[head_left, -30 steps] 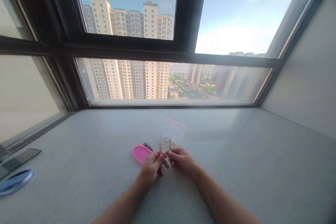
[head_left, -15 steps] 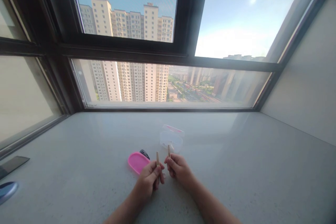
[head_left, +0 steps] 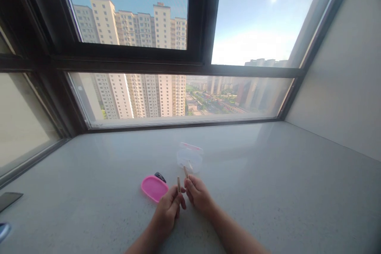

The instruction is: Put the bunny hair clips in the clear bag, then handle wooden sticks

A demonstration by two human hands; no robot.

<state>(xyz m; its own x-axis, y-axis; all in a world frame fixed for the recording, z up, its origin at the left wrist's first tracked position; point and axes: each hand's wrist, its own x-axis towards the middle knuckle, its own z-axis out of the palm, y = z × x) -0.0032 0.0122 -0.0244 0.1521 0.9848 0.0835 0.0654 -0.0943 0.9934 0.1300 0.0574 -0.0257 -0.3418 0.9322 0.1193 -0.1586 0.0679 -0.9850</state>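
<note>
My left hand (head_left: 166, 211) pinches a short wooden stick (head_left: 179, 184) that points upward. My right hand (head_left: 198, 194) grips a second wooden stick (head_left: 185, 172), tilted slightly left. Both hands rest close together on the pale stone sill (head_left: 268, 182), the fingertips nearly touching. Just beyond the sticks stands a small clear plastic container (head_left: 190, 158) with a pink-edged lid behind it. A pink oval lid (head_left: 154, 187) lies left of my left hand, with a small dark object (head_left: 160, 176) at its far edge.
A wide dark-framed window (head_left: 181, 65) runs along the back of the sill, with tower blocks outside. A plain wall (head_left: 342, 83) closes the right side. A dark flat item (head_left: 8, 199) and a blue object (head_left: 2, 230) lie at the far left edge.
The view has swung right and down a little, so the sill things shifted left in the picture. The right-hand stick now tilts left. Both hands keep their sticks.
</note>
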